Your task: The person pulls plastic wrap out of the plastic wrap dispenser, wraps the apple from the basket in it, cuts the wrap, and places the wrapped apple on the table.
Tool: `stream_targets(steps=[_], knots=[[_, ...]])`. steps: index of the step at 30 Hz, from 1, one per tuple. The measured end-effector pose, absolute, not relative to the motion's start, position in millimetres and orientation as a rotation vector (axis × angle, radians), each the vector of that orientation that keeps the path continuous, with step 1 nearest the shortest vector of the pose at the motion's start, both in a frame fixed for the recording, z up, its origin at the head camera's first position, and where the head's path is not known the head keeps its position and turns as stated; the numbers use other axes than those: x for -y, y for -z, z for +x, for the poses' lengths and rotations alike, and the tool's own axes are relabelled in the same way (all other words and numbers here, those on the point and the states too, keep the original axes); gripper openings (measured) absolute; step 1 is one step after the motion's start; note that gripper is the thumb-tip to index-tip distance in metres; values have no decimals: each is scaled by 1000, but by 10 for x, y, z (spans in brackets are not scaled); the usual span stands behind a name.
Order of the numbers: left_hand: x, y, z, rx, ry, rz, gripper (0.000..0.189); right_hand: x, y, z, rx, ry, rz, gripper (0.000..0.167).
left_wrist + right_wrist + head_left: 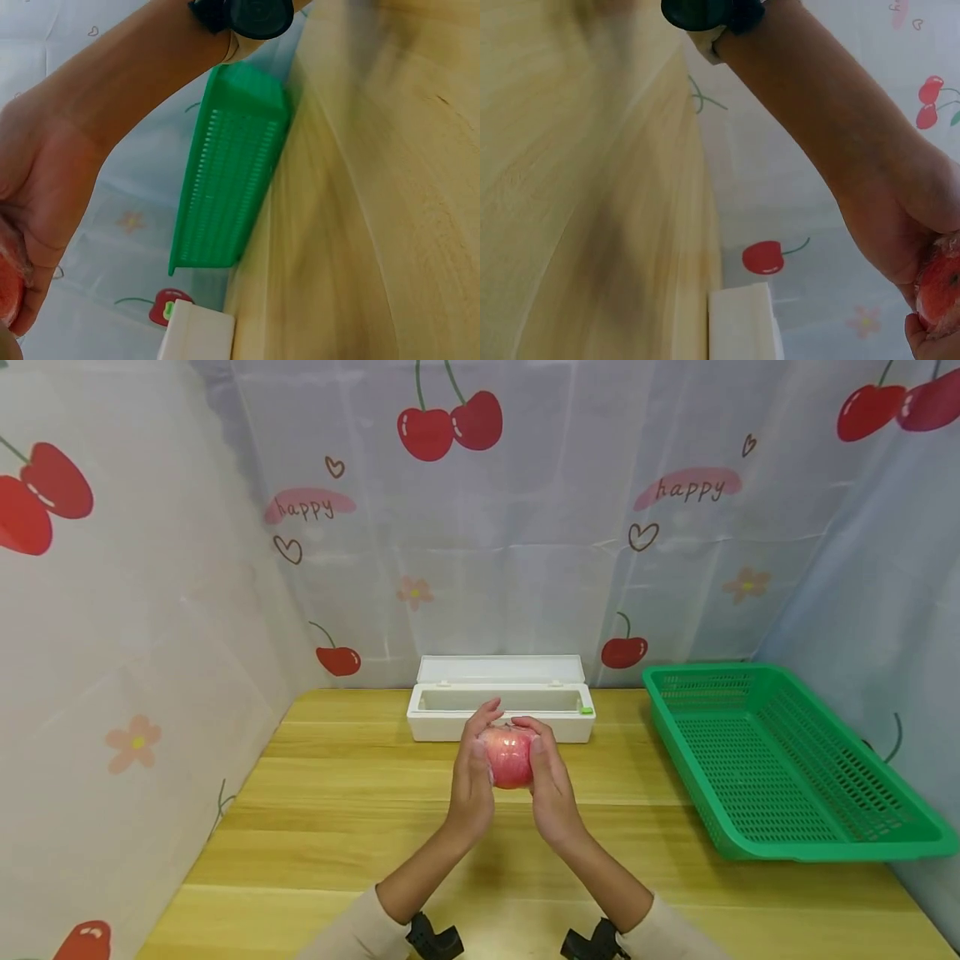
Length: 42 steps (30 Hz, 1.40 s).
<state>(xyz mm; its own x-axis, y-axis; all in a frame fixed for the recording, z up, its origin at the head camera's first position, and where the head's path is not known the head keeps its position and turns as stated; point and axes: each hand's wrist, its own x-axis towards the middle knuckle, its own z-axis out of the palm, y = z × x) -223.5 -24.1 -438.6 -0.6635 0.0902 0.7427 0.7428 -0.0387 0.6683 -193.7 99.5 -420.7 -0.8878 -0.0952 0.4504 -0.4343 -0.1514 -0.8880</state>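
A red apple (511,757) is held up in front of me between my two hands, clear plastic film clinging to it. My left hand (473,777) cups its left side, and my right hand (553,783) grips the right side with fingers bent over toward the top. In the right wrist view the wrapped apple (939,289) shows crinkled film, the fingers reaching beneath it. Only a part of the apple (10,289) shows at the edge of the left wrist view. Behind the hands stands a long white cling film box (501,727), its lid raised.
A green perforated plastic basket (731,818) stands on the right of the wooden table (337,827). A small green slider (587,711) sits on the white box's right end. Cherry-printed curtains (525,543) enclose the table at the back and both sides.
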Motion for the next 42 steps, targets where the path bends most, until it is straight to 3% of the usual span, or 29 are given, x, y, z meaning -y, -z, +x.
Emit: stream_targets(steps=[15, 26, 36, 42], knots=[[209, 4356, -2202, 1762, 1702, -919, 45, -1004, 4217, -1908, 1945, -1894, 619, 37], [253, 4238, -2150, 1742, 2298, -838, 52, -1062, 4226, -1953, 1983, -1591, 739, 52], [265, 4225, -2112, 1828, 2038, -746, 40, -1060, 4234, -1958, 1969, -1720, 814, 53], [269, 4237, -2108, 1792, 2062, -759, 57, -1041, 4236, -1946, 1975, -1715, 821, 50]])
